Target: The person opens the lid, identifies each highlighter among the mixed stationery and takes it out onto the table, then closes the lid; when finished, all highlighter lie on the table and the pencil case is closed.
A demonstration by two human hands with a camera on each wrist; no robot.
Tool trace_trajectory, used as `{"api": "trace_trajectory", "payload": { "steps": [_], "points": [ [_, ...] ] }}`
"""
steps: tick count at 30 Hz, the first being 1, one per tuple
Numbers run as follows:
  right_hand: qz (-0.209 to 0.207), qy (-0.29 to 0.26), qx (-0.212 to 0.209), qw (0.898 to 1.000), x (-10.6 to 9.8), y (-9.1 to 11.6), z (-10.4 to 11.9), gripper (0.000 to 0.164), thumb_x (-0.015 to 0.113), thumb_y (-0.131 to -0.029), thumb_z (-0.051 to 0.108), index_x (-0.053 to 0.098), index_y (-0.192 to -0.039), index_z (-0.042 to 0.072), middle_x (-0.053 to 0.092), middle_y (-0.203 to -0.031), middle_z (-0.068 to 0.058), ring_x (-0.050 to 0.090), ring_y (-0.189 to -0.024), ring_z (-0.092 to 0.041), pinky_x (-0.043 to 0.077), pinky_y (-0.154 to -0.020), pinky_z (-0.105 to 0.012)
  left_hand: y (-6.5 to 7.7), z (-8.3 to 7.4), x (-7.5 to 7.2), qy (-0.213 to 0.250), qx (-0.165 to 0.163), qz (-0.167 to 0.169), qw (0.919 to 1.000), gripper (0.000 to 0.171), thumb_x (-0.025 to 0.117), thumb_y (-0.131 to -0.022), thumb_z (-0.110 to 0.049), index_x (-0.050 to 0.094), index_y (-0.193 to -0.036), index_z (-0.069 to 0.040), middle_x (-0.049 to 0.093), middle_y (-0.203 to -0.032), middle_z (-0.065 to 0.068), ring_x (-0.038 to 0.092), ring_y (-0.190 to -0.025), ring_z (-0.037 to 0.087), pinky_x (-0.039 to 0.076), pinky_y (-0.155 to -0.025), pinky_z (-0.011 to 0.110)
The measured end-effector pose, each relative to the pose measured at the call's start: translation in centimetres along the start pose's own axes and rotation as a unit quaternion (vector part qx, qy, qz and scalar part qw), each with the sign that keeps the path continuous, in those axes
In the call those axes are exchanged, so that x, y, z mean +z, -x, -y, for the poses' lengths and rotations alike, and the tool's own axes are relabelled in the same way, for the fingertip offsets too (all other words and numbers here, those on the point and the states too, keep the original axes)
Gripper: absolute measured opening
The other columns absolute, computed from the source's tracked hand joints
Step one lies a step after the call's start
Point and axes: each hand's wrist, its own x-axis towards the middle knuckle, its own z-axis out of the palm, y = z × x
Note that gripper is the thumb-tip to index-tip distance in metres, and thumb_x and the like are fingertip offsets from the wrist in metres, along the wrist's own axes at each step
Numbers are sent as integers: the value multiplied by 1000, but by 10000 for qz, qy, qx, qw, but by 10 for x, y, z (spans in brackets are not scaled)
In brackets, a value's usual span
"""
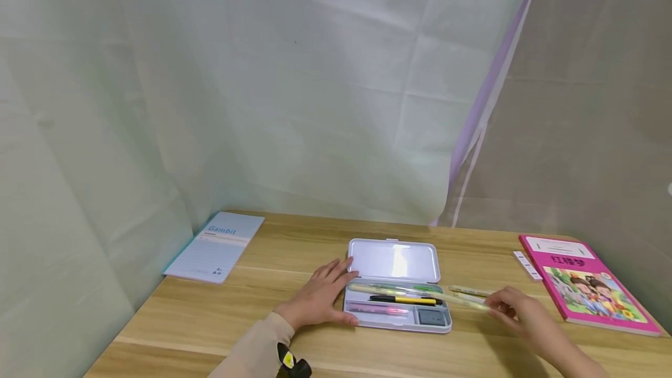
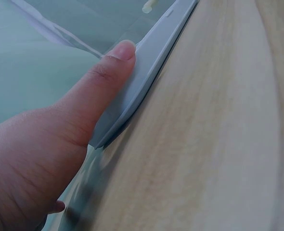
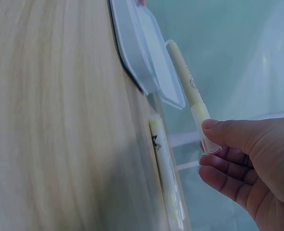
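Seemingly for steadiness, the left hand (image 1: 322,299) spreads its grip along the left side of the open white rectangular pencil case (image 1: 375,261). The right hand (image 1: 517,311) pinches a slim pale-yellow pen (image 3: 187,79) by its right end, apparently leaving the other free over the case.

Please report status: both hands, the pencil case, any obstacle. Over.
Left hand touching pencil case edge. Right hand pinching pale yellow pen. Lid open, no obstacle seen.

blue "gambit" across the notebook (image 1: 219,247) cover, characters "红楼梦" on the pink book (image 1: 587,284), dark lettering on the pale yellow pen (image 3: 184,74) too small to read
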Motion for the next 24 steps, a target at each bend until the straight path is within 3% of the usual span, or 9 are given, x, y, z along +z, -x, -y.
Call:
{"api": "trace_trajectory", "payload": {
  "steps": [12, 18, 24],
  "points": [
    [-182, 142, 164, 9996, -2, 15, -14, 28, 75, -68, -10, 67, -80, 13, 54, -73, 17, 42, -67, 14, 42, -51, -15, 0, 0, 0, -5, -51, 8, 10000, 96, 66, -73, -70, 34, -149, -22, 15, -163, 3, 20, -147, 36, 25, -117, 56],
    [-81, 101, 288, 9995, -4, 21, -20, 27, 74, -69, -10, 66, -81, 13, 56, -75, 15, 43, -68, 14, 44, -51, -15, 0, -1, 0, -4, -42, -9, 10000, 96, 66, -73, -69, 35, -149, -22, 15, -163, 3, 21, -147, 36, 25, -117, 55],
    [82, 402, 533, 9977, -7, 26, -25, 27, 75, -68, -10, 66, -80, 13, 59, -76, 12, 41, -70, 14, 44, -53, -17, 1, -1, -1, 27, -23, 28, 10000, 96, 66, -73, -69, 34, -149, -21, 15, -163, 3, 20, -147, 36, 24, -117, 56]
  ]
}}
